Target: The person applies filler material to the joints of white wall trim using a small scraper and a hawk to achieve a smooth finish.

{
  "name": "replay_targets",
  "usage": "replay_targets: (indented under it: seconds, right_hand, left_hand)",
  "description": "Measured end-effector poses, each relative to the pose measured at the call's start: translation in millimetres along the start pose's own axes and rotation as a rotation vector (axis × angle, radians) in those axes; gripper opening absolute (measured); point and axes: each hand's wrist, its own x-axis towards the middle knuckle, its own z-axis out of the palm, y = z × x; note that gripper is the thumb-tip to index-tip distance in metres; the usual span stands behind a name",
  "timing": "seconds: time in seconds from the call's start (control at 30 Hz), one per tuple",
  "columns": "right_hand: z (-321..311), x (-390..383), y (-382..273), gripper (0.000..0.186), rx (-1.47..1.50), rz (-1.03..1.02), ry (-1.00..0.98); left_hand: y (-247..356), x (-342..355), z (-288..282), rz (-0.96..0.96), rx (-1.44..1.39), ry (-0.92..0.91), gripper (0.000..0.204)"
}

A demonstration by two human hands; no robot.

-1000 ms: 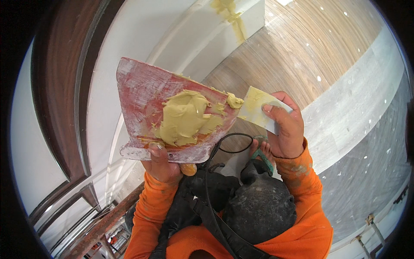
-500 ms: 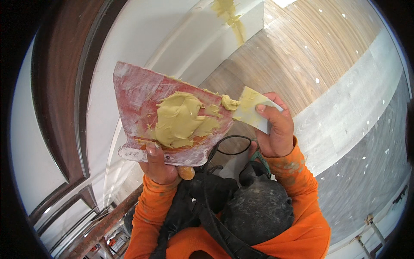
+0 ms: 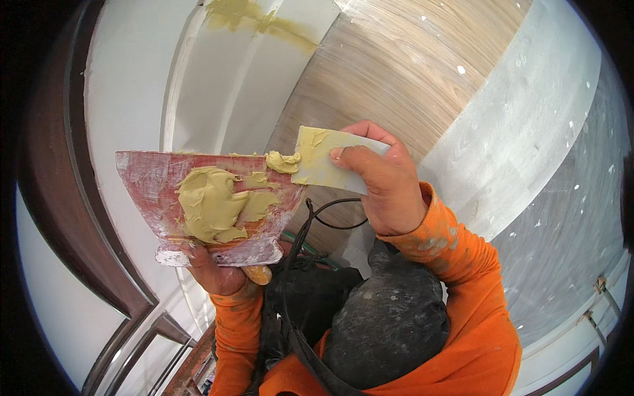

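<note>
My left hand (image 3: 221, 274) grips a worn, reddish putty board (image 3: 142, 181) from its lower edge, the thumb lying over the rim. A thick mound of yellow putty (image 3: 210, 203) covers the board's middle, with thinner smears to its right. Pinched between the thumb and fingers of my right hand (image 3: 389, 181) is a thin, whitish putty spreader (image 3: 320, 162). Yellow putty coats its left part. Its left edge meets a small lump of putty (image 3: 282, 162) at the board's upper right corner.
Beyond the board stands a white moulded surface (image 3: 231, 86) with a yellow putty streak (image 3: 257, 21). Dark brown trim (image 3: 49, 145) curves along the left. Wood-patterned flooring (image 3: 403, 59) carries white spots. A black cable (image 3: 337, 201) loops below the spreader, near a black bag (image 3: 389, 317).
The board and the spreader have shifted left in the view, and the board's top edge now lies more level. The surroundings have also swung left. Both hands keep their holds.
</note>
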Motion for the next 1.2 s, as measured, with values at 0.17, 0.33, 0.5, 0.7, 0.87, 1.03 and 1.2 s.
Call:
replay_targets:
  seconds: [0.17, 0.33, 0.5, 0.7, 0.87, 1.03, 1.2]
  right_hand:
    - [-2.2, 3.6, -4.3, 0.016, -0.005, 0.013, 0.004]
    - [0.6, 6.0, -7.7, 0.015, 0.017, 0.024, 0.004]
    - [0.8, 8.2, -8.5, 0.014, 0.006, 0.010, 0.007]
    - [15.2, 3.0, -10.6, 0.015, -0.006, -0.011, -0.028]
    - [28.7, 0.7, -22.7, 0.017, -0.090, -0.025, -0.058]
    - [25.3, -18.7, -53.5, 0.019, -0.291, -0.310, -0.028]
    - [13.1, -38.5, -48.8, 0.016, -0.768, -0.847, -0.226]
  left_hand:
    - [4.0, 3.7, 8.7, -0.052, 0.014, -0.090, 0.060]
    - [10.6, 5.7, 17.2, -0.077, 0.011, -0.119, 0.058]
    - [10.2, 6.0, 9.2, -0.068, 0.084, -0.080, 0.056]
    - [9.8, 5.3, -8.7, -0.057, 0.131, -0.097, 0.056]
    - [13.7, 5.3, 2.4, -0.153, 0.005, -0.227, 0.057]
    - [4.7, 11.9, 9.3, -0.316, -0.155, -0.322, 0.047]
    - [-13.3, 24.5, 10.9, -0.502, -0.688, -0.396, 0.044]
